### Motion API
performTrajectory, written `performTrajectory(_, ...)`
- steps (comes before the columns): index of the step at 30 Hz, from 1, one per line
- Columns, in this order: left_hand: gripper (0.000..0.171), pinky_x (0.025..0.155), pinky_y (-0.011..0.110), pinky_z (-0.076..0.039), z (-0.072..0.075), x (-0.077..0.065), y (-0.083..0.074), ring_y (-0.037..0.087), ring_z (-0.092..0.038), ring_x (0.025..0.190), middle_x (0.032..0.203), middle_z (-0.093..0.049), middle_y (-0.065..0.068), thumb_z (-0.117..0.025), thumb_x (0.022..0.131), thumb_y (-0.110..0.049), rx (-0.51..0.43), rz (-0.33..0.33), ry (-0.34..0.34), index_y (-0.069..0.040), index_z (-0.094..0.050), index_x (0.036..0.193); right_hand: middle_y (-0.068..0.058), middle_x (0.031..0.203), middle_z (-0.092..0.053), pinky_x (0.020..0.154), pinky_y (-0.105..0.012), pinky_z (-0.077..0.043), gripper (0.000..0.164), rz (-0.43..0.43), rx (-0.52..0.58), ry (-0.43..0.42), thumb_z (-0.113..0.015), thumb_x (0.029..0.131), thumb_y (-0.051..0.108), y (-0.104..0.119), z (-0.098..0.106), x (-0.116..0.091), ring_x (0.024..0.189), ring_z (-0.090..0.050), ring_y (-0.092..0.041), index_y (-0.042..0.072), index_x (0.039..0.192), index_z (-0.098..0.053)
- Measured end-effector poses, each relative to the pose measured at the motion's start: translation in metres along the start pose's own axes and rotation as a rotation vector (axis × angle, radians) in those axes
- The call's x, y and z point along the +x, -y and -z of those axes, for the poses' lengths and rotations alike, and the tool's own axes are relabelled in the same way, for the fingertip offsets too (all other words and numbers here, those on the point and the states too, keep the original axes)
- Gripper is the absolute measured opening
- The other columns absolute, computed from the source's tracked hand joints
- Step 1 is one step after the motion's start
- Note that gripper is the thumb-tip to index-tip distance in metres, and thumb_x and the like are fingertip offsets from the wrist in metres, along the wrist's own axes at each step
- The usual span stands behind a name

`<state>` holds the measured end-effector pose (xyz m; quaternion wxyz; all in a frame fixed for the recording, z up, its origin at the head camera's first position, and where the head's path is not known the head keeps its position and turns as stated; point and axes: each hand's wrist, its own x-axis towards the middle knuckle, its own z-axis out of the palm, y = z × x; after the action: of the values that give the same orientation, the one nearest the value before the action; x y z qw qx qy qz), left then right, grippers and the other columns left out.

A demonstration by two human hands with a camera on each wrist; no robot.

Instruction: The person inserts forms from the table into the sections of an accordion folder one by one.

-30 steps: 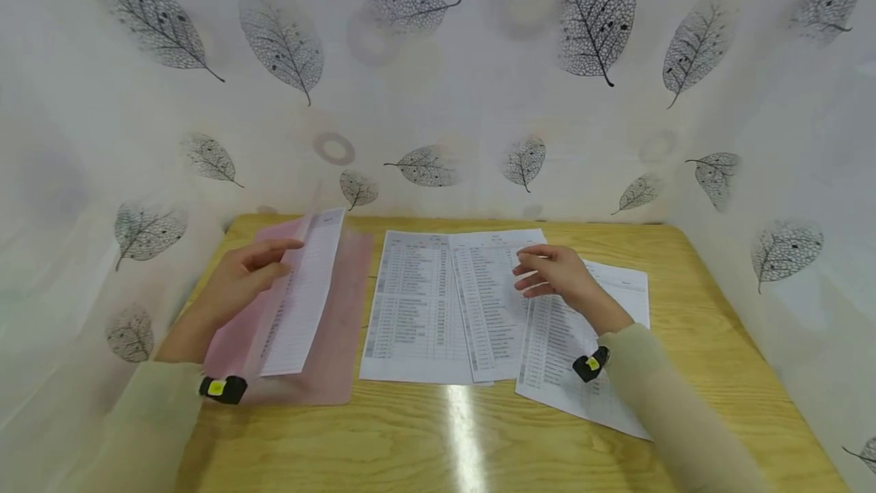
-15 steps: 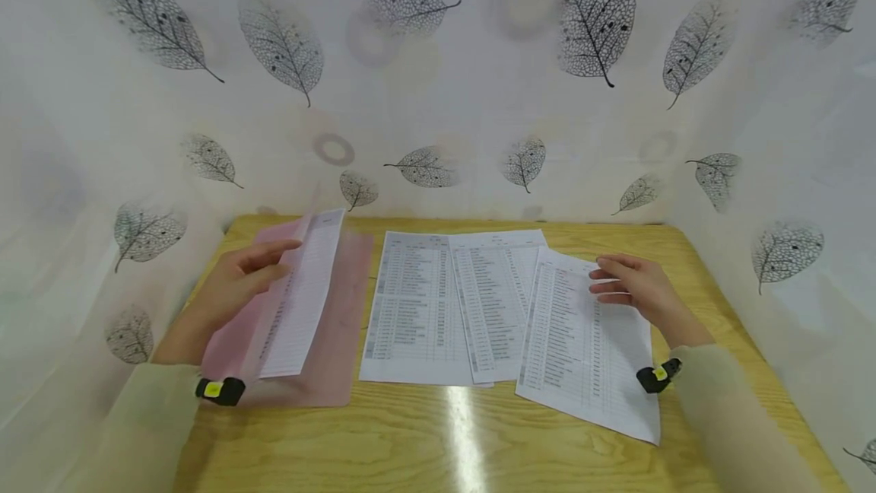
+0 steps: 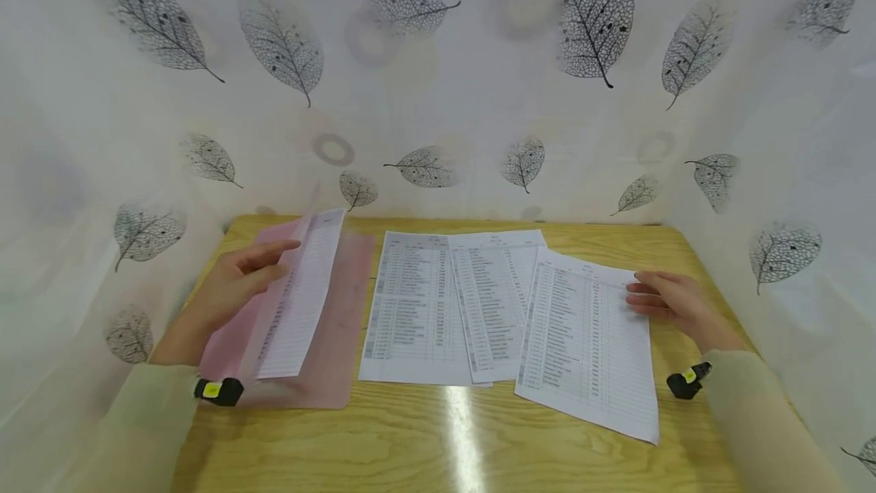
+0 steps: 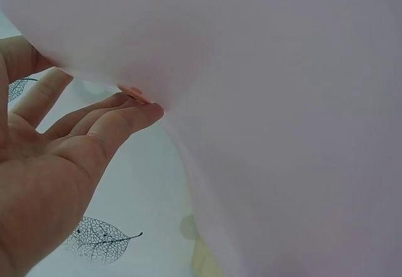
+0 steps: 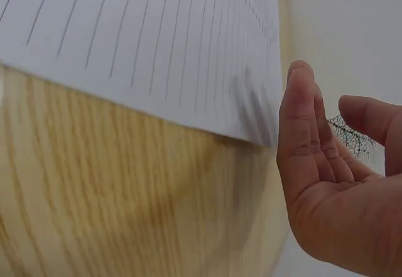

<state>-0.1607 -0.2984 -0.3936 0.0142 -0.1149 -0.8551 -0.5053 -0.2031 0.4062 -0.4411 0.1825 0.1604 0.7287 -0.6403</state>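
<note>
My left hand (image 3: 233, 287) pinches the edge of the raised cover of a pink translucent plastic folder (image 3: 337, 356), at the left of the table. A white printed sheet (image 3: 308, 303) stands tilted against that cover, inside the folder. In the left wrist view the pink cover (image 4: 270, 114) fills most of the frame, with a small orange tab (image 4: 134, 93) by my fingertips. My right hand (image 3: 674, 301) is at the upper right corner of the rightmost printed sheet (image 3: 578, 348). Its fingers are extended and hold nothing; the right wrist view shows thumb and fingers apart.
Two more printed sheets, a left one (image 3: 411, 368) and a middle one (image 3: 489, 310), lie fanned between the folder and the rightmost sheet, overlapping at their edges. The wooden table (image 3: 383, 440) is enclosed by a white leaf-patterned curtain (image 3: 465, 105) behind and at both sides.
My right hand has moved right, from over the middle sheet across the rightmost sheet to its upper right corner, uncovering that sheet. My left hand and the folder stay nearly still.
</note>
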Motion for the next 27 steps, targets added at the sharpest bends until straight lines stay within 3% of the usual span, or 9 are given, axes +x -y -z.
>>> performTrajectory(5, 0.041, 0.083, 0.014, -0.049, 0.0, 0.0, -0.001, -0.004, -0.061, 0.103, 0.129, -0.064, -0.028, -0.064, 0.105, -0.014, -0.01, 0.0, 0.005, -0.006, -0.063, 0.145, 0.007, 0.091, -0.076, 0.082, -0.03, -0.063, 0.036, -0.016, 0.004, -0.013, -0.057, 0.109, 0.025, -0.013, 0.02, 0.003, 0.085, -0.077, -0.011, 0.0, 0.135, -0.054)
performTrajectory(8, 0.041, 0.084, 0.014, -0.048, 0.0, -0.001, -0.001, -0.003, -0.061, 0.103, 0.13, -0.064, -0.027, -0.064, 0.106, -0.014, -0.002, 0.004, 0.01, -0.006, -0.063, 0.146, 0.007, 0.09, -0.075, 0.08, -0.031, -0.063, 0.022, -0.025, -0.023, -0.026, -0.056, 0.11, 0.025, -0.018, 0.029, 0.005, 0.083, -0.076, -0.011, 0.007, 0.121, -0.061)
performTrajectory(11, 0.041, 0.083, 0.014, -0.048, 0.0, -0.001, -0.001, -0.001, -0.061, 0.103, 0.131, -0.063, -0.026, -0.063, 0.106, -0.015, 0.012, 0.007, 0.011, -0.007, -0.062, 0.146, 0.008, 0.087, -0.076, 0.078, -0.031, -0.063, 0.031, -0.052, -0.051, -0.041, -0.053, 0.111, 0.027, -0.021, 0.034, 0.006, 0.08, -0.076, -0.01, 0.004, 0.13, -0.057)
performTrajectory(15, 0.04, 0.084, 0.014, -0.048, 0.0, -0.001, -0.002, -0.001, -0.06, 0.104, 0.132, -0.062, -0.022, -0.063, 0.106, -0.015, 0.023, 0.006, 0.014, -0.007, -0.062, 0.146, 0.009, 0.086, -0.077, 0.077, -0.031, -0.063, 0.053, -0.085, -0.064, -0.038, -0.051, 0.111, 0.028, -0.025, 0.038, 0.008, 0.079, -0.077, -0.009, -0.005, 0.15, -0.039)
performTrajectory(17, 0.04, 0.084, 0.014, -0.048, 0.0, 0.0, -0.002, -0.002, -0.06, 0.104, 0.134, -0.063, -0.019, -0.063, 0.106, -0.015, 0.024, 0.004, 0.016, -0.006, -0.063, 0.146, 0.009, 0.086, -0.077, 0.077, -0.031, -0.063, 0.05, -0.094, -0.065, -0.031, -0.051, 0.112, 0.028, -0.025, 0.039, 0.008, 0.079, -0.077, -0.009, -0.003, 0.149, -0.041)
performTrajectory(21, 0.041, 0.085, 0.014, -0.049, 0.0, 0.0, -0.003, -0.004, -0.06, 0.105, 0.137, -0.063, -0.013, -0.062, 0.106, -0.016, 0.029, 0.011, 0.02, -0.007, -0.062, 0.146, 0.008, 0.082, -0.076, 0.074, -0.03, -0.063, 0.022, -0.12, -0.08, -0.028, -0.056, 0.11, 0.03, -0.024, 0.038, 0.008, 0.075, -0.075, -0.008, 0.011, 0.115, -0.066)
performTrajectory(24, 0.041, 0.085, 0.014, -0.048, 0.0, 0.0, -0.003, -0.004, -0.06, 0.106, 0.137, -0.063, -0.013, -0.062, 0.107, -0.017, 0.034, 0.013, 0.021, -0.008, -0.062, 0.146, 0.008, 0.078, -0.074, 0.072, -0.028, -0.062, 0.022, -0.139, -0.105, -0.022, -0.062, 0.107, 0.032, -0.021, 0.035, 0.009, 0.072, -0.072, -0.007, 0.02, 0.093, -0.073)
performTrajectory(27, 0.04, 0.083, 0.015, -0.048, -0.001, 0.0, -0.003, -0.001, -0.061, 0.104, 0.134, -0.063, -0.017, -0.063, 0.106, -0.015, 0.024, 0.0, 0.018, -0.006, -0.063, 0.145, 0.008, 0.075, -0.072, 0.07, -0.027, -0.062, 0.023, -0.148, -0.128, -0.015, -0.066, 0.105, 0.03, -0.019, 0.032, 0.009, 0.069, -0.07, -0.006, 0.02, 0.086, -0.074)
